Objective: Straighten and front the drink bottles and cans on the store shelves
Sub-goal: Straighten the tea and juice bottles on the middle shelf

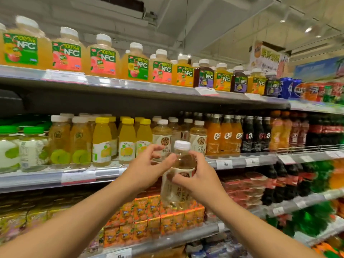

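Observation:
A pale tea bottle [183, 161] with a white cap and a cream label hangs in front of the middle shelf [111, 173], off the shelf. My right hand [200, 178] grips it round the label. My left hand [147, 167] touches its upper left side with curled fingers. Two matching bottles, one on the left [161, 135] and one on the right [198, 135], stand on the shelf with a gap between them, right behind the held bottle.
Yellow-capped juice bottles [126, 140] stand left of the gap, orange soda bottles [226, 135] right of it. Large NFC juice bottles [103, 56] line the top shelf. Orange drink cartons [154, 215] fill the shelf below my hands. Dark soda bottles [279, 183] stand at lower right.

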Motion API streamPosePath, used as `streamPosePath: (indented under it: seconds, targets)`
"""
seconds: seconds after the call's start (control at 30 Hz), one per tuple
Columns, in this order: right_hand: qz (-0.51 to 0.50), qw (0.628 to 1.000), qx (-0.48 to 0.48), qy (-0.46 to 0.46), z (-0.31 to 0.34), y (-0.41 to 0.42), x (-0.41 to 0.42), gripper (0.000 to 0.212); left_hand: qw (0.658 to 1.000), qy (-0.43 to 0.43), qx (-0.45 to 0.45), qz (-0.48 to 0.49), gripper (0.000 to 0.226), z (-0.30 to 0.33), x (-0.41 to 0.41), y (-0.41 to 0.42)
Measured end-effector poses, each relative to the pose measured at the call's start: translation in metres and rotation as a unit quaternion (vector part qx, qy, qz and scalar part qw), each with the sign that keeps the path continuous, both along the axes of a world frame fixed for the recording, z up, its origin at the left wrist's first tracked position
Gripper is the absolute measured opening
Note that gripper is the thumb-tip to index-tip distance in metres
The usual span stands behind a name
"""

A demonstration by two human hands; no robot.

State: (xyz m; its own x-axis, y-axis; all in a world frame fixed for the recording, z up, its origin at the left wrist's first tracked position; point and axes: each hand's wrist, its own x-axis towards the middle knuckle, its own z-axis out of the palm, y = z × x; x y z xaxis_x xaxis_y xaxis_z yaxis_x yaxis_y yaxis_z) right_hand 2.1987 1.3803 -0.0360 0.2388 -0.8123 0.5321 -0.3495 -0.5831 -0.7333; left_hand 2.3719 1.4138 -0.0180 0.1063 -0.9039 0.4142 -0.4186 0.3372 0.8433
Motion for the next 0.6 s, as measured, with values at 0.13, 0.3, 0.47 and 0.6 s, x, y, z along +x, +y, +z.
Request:
streamPosePath:
  seconds: [0.13, 0.3, 0.47, 0.6]
  targets:
    - [0.042, 0.998, 0.017, -0.031, 0.013, -0.054, -0.041, 0.069, 0.997, -0.009, 0.051, -0.056, 0.091, -0.03, -0.046, -0.032]
    - [0.066, 0.997, 0.003, -0.026, 0.024, -0.1, -0.058, 0.086, 0.997, -0.046, -0.032, 0.059, 0.074, -0.016, -0.092, -0.084]
    - [0.099, 0.993, -0.065, 0.019, 0.064, -0.127, -0.064, 0.089, 0.992, -0.048, -0.094, 0.071, 0.078, 0.001, -0.088, -0.113]
    - [0.065, 0.982, -0.141, 0.108, 0.102, -0.142, -0.049, 0.054, 0.987, -0.078, -0.102, 0.096, 0.076, 0.008, -0.078, -0.128]
